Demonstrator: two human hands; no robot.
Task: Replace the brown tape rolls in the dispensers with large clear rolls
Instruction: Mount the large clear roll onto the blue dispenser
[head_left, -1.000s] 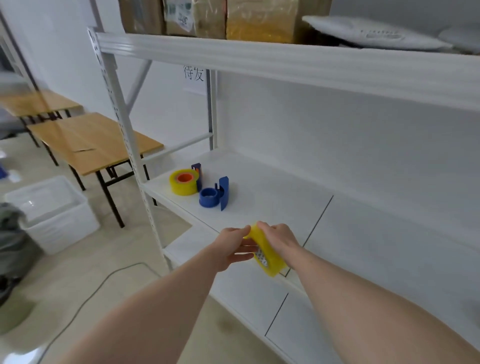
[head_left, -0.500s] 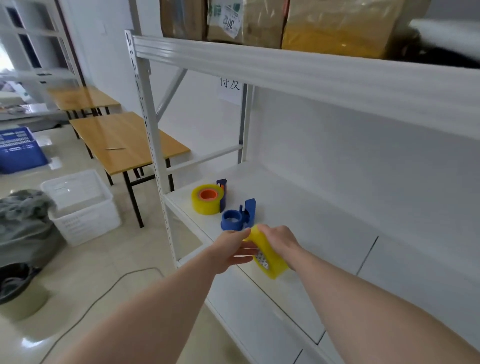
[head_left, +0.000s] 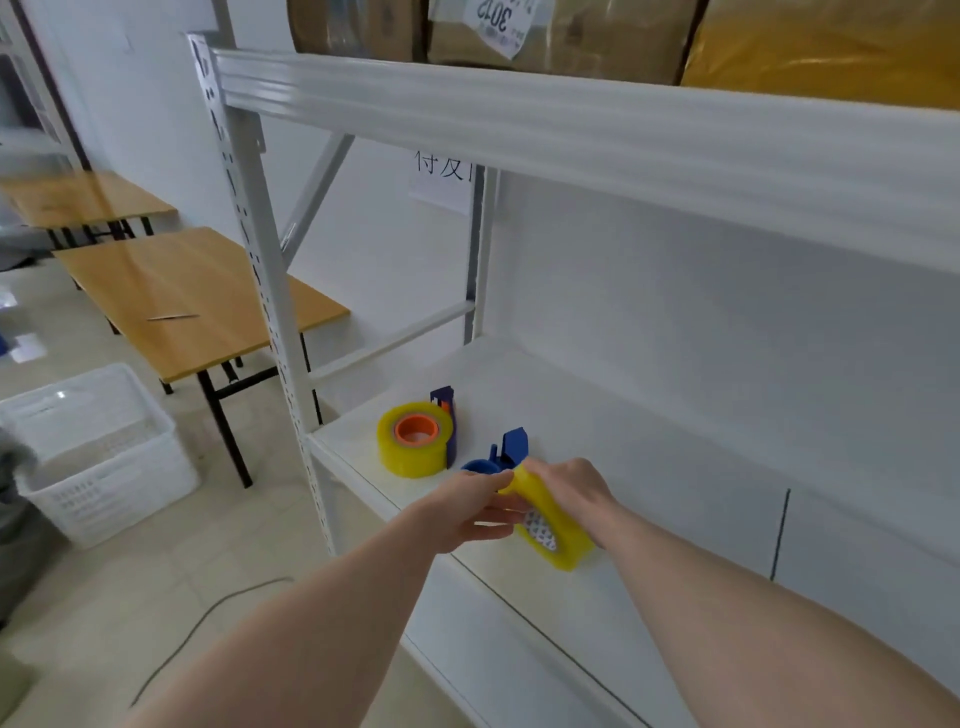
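Both my hands hold a large clear yellowish tape roll (head_left: 553, 527) on edge over the white shelf (head_left: 649, 467). My left hand (head_left: 467, 506) grips its near side; my right hand (head_left: 571, 491) curls over its top. Just behind them stands an empty blue dispenser (head_left: 506, 452), partly hidden by my left hand. Further left, a second blue dispenser (head_left: 445, 410) carries a clear yellowish roll with an orange core (head_left: 413, 444).
The shelf's front-left upright post (head_left: 265, 291) rises near the dispensers. An upper shelf beam (head_left: 571, 119) holds cardboard boxes. Wooden tables (head_left: 182, 291) and a white plastic crate (head_left: 98, 457) stand on the floor at left. A dark cable (head_left: 197, 634) lies on the floor.
My view and both hands with the roll have moved left along the shelf, closer to the two dispensers. The roll now sits right in front of the empty blue dispenser.
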